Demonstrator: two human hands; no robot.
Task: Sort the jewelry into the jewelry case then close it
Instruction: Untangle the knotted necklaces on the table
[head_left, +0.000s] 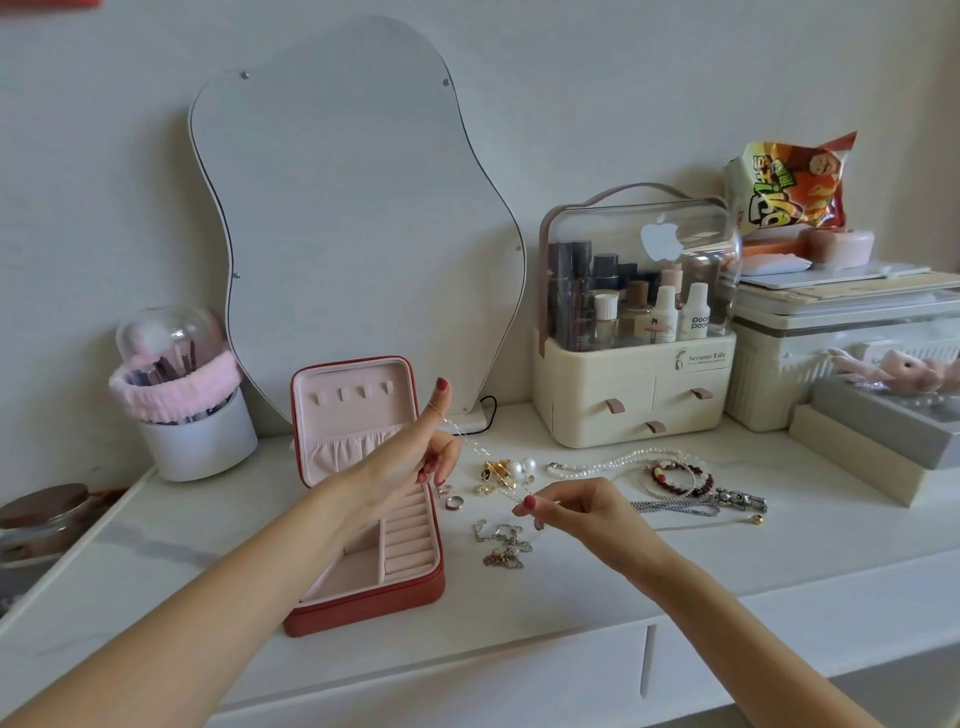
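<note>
The red jewelry case (363, 603) lies open on the white dresser, its pink lid upright with hooks and a pouch. A thin chain (480, 452) stretches between my hands above the jewelry. My left hand (428, 449) holds one end looped over the raised thumb, other fingers curled, in front of the lid. My right hand (566, 506) pinches the other end. On the dresser lie gold and pearl earrings (506, 470), rings (453, 501), a silver necklace (504, 545), a pearl strand (602, 465), beaded bracelets (675, 480) and a silver chain with charm (727, 501).
A wavy mirror (358, 218) leans on the wall behind the case. A brush holder (187, 405) stands at the left, a cream cosmetics organiser (639, 322) at the right, with boxes (872, 447) and a snack bag (789, 182) beyond.
</note>
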